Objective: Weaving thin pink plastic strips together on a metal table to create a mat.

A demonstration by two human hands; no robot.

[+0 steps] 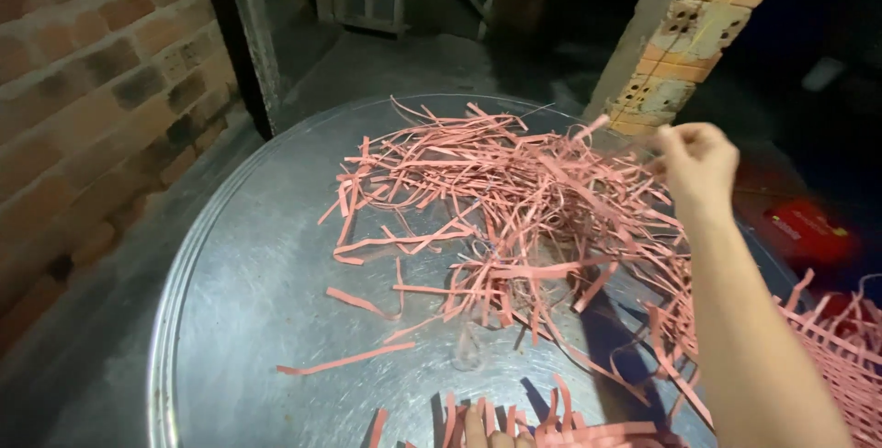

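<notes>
Many pink strips litter round metal tray, seemingly brick-walled room.

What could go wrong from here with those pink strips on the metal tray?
The right hand pinches a strand from the tangled pink strips; pulling may drag neighbours along or tear the strand. Loose strips lie apart near the round metal tray's rim and might slide off. The left hand barely shows at the bottom edge, so its hold on the strips there cannot be judged.
</notes>
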